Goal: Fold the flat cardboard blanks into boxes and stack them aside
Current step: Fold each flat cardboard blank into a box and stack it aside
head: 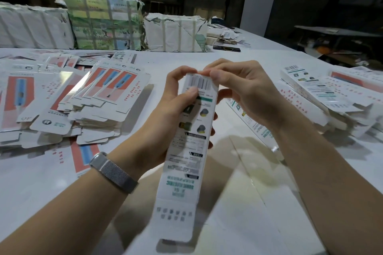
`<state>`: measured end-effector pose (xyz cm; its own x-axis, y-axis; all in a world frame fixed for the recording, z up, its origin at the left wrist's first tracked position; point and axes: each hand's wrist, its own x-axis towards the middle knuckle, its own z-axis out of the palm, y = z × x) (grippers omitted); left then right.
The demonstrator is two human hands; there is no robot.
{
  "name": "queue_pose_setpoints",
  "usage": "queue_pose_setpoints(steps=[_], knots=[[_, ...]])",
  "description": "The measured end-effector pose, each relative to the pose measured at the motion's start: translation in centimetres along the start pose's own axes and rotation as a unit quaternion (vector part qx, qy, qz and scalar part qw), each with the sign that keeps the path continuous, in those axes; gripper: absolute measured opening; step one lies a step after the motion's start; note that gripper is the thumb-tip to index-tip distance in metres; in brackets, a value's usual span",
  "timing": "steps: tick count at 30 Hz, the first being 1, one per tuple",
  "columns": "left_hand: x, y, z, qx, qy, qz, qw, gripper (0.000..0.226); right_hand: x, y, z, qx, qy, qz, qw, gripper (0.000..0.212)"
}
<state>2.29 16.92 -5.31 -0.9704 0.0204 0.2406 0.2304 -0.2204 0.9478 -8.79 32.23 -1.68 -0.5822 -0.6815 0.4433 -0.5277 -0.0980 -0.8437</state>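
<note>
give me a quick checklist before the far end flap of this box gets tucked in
1. Left hand grips the box mid-body, thumb on the printed face: ok.
2. Right hand fingers pinch the far end flap by the barcode: ok.
3. Box body opened into a tube: cannot tell, only one face shows clearly.
4. Near end flap closed: not ok, it hangs open and unfolded.
5. Flat blanks within reach on the left: ok.
6. Finished stack on the right has room on top: ok.
</note>
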Motion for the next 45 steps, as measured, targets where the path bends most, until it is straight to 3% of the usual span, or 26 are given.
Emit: queue_pose_setpoints(steps=[5, 6, 8, 10, 14, 16, 19, 22, 24, 26, 28, 30, 33, 35, 38, 40, 41, 43, 45], knots=[[0.5, 0.2, 0.3, -0.041, 0.055, 0.061, 0.996, 0.021, 0.5, -0.3, 2.1, 0.178, 0.030, 0.094, 0.979, 0.043], [0.6, 0.1, 0.1, -0.059, 0.054, 0.073, 0.994, 0.023, 0.5, -0.3, 2.3, 0.172, 0.038, 0.097, 0.980, 0.042], [0.8, 0.0, -0.4, -0.090, 0.044, 0.100, 0.990, 0.034, 0.3, -0.4, 2.5, 0.027, 0.043, 0.084, 0.995, 0.046], [1.0, -0.3, -1.0, -0.110, 0.027, 0.130, 0.985, 0.049, 0.0, -0.8, 2.9, -0.147, 0.018, 0.056, 0.987, 0.059], [1.7, -1.6, -2.2, -0.109, -0.016, 0.150, 0.983, 0.065, -0.3, -1.4, 3.2, -0.256, -0.005, 0.024, 0.966, 0.063], [2.3, -2.2, -2.5, -0.081, 0.017, 0.125, 0.989, 0.074, -0.2, -2.2, 2.2, -0.314, 0.028, 0.024, 0.949, 0.064], [3.1, -2.8, -2.4, -0.061, 0.094, 0.096, 0.989, 0.081, -0.4, -4.0, -1.2, -0.372, 0.187, 0.027, 0.909, 0.059], [3.1, -2.9, -2.3, -0.029, 0.112, 0.080, 0.990, 0.085, -0.5, -5.7, -6.1, -0.465, 0.293, 0.067, 0.833, 0.047], [3.1, -2.7, -2.0, -0.011, 0.108, 0.078, 0.991, 0.076, -0.7, -5.9, -10.0, -0.530, 0.291, 0.165, 0.779, 0.039], [3.1, -2.3, -1.6, -0.014, 0.103, 0.080, 0.991, 0.048, -1.5, -5.0, -13.3, -0.566, 0.259, 0.286, 0.729, 0.034], [2.9, -2.2, -1.1, -0.002, 0.101, 0.075, 0.992, 0.038, -2.7, -3.5, -15.1, -0.573, 0.211, 0.376, 0.698, 0.020], [2.8, -2.0, -0.7, 0.003, 0.097, 0.068, 0.993, 0.036, -3.5, -2.0, -15.7, -0.569, 0.186, 0.413, 0.687, 0.010], [2.7, -1.6, -0.6, 0.015, 0.107, 0.061, 0.992, 0.032, -3.5, -1.4, -14.9, -0.603, 0.228, 0.360, 0.674, 0.028], [2.6, -1.6, -1.1, 0.032, 0.115, 0.059, 0.991, 0.028, -2.4, -2.2, -13.1, -0.606, 0.269, 0.250, 0.706, 0.035], [2.4, -1.4, -2.1, 0.107, 0.132, 0.073, 0.983, 0.026, -0.2, -3.8, -7.9, -0.442, 0.257, 0.098, 0.854, 0.025], [2.3, -1.2, -2.6, 0.208, 0.172, 0.102, 0.957, 0.024, 0.9, -3.9, -3.5, -0.335, 0.202, 0.056, 0.919, 0.017], [2.2, -1.1, -3.0, 0.290, 0.196, 0.127, 0.928, 0.023, 1.3, -3.5, -1.4, -0.301, 0.171, 0.049, 0.937, 0.015], [2.1, -0.8, -4.3, 0.488, 0.244, 0.156, 0.823, 0.028, 1.4, -2.2, 2.5, -0.257, 0.109, 0.059, 0.958, 0.013], [1.9, -0.5, -5.9, 0.641, 0.259, 0.102, 0.715, 0.039, 0.9, -0.5, 5.1, -0.221, 0.058, 0.088, 0.970, 0.014]])
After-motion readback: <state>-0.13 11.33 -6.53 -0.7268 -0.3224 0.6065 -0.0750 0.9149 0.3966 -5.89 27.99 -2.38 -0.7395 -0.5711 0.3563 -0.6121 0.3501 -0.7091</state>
